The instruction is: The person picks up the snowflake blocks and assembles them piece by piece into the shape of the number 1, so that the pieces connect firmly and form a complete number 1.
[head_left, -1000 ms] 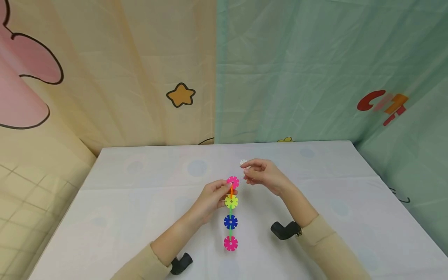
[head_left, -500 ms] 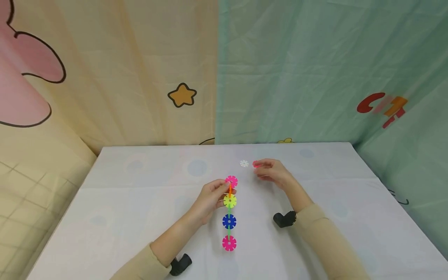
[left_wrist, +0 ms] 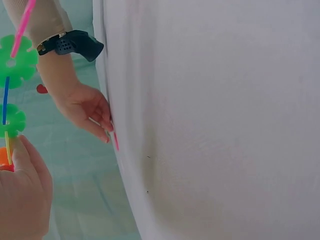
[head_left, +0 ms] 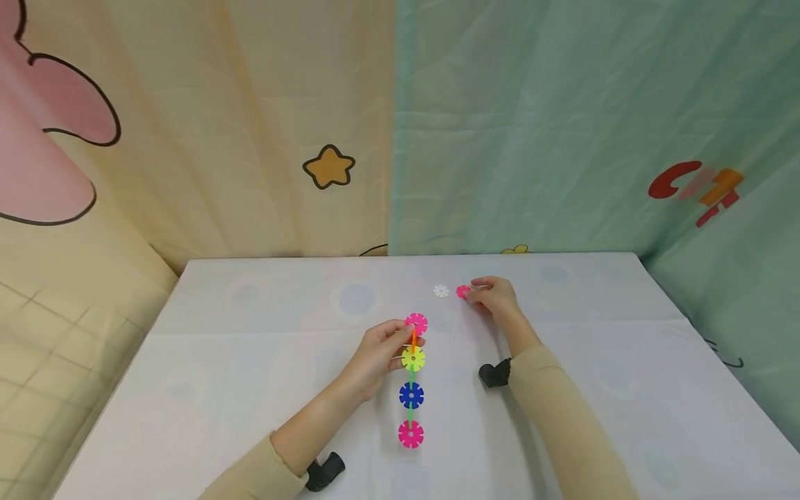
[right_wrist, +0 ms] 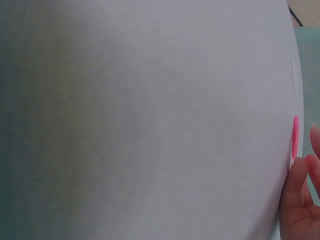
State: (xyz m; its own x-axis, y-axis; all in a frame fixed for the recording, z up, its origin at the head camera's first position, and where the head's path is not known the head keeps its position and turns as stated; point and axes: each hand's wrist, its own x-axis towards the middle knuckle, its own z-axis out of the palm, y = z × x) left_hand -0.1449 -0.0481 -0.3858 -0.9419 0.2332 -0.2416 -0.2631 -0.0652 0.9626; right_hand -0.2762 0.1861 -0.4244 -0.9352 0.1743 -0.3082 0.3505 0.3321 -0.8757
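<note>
A chain of slotted snowflake discs stands in front of me in the head view. From the top it shows a pink disc (head_left: 416, 323), an orange one edge-on (head_left: 414, 339), a yellow disc (head_left: 413, 358), a blue disc (head_left: 411, 395) and a lower pink disc (head_left: 410, 434), with green discs edge-on between. My left hand (head_left: 378, 351) pinches the chain near its top. Farther back, a loose pink disc (head_left: 462, 292) lies flat on the table. My right hand (head_left: 498, 300) touches its right edge with the thumb; another finger stays apart, as the right wrist view shows.
A white slotted disc (head_left: 440, 291) lies left of the loose pink one. The table (head_left: 250, 389) wears a pale cloth, and its back edge meets a yellow and green curtain (head_left: 500, 139). Black wrist mounts (head_left: 495, 374) hang under both sleeves.
My right hand has moved right and down onto the loose pink disc, uncovering the white disc and then the pink one. The left hand keeps its hold on the chain in nearly the same place.
</note>
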